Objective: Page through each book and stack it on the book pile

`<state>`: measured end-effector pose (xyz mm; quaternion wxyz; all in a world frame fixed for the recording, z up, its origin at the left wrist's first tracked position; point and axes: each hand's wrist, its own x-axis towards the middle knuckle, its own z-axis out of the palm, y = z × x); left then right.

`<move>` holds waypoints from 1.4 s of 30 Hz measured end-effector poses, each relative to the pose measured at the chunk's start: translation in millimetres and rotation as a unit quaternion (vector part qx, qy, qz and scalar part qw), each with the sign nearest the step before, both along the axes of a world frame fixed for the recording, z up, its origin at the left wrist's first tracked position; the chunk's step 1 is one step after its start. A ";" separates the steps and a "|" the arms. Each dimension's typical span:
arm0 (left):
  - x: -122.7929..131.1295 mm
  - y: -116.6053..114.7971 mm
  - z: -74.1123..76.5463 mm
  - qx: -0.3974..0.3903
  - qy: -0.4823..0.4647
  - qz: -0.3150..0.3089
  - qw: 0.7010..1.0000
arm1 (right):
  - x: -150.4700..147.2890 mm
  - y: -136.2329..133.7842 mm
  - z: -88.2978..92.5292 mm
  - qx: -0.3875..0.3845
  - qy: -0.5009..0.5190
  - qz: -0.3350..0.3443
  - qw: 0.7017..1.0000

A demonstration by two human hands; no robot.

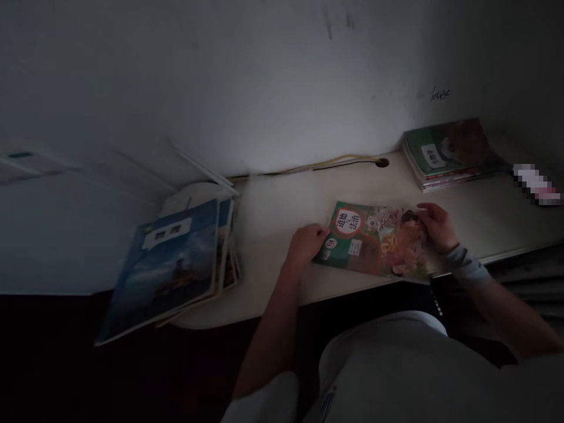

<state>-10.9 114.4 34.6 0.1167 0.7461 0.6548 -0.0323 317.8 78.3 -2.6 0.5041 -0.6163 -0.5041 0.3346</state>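
A green textbook [368, 248] with a colourful picture cover and Chinese lettering lies at the front of the pale desk [282, 205], close to my body. Its left edge is gripped by my left hand [307, 244], the fingers closed around it. At the opposite end, my right hand [437, 226] grips the upper right edge, thumb and fingers together there. A band or cuff wraps my right wrist. The book's cover faces up and appears closed.
A stack of blue-covered books [176, 264] overhangs the desk's left end. Another stack topped by a green book [449, 150] sits at the back right, near a pixelated phone-like object [536, 184]. A yellow cable [317, 163] runs along the wall to a hole in the desk.
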 end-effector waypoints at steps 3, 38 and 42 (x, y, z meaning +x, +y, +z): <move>-2.8 -19.2 -1.0 -0.004 -0.034 0.021 0.999 | -0.3 43.6 -0.9 -0.012 -0.026 -0.001 1.000; 3.3 42.1 -28.7 0.080 -0.477 0.124 0.866 | 22.1 19.5 42.3 -0.022 -0.180 0.139 0.973; 10.3 50.9 -25.1 0.047 -0.481 0.162 0.860 | 19.4 18.2 29.7 -0.010 -0.138 0.103 0.985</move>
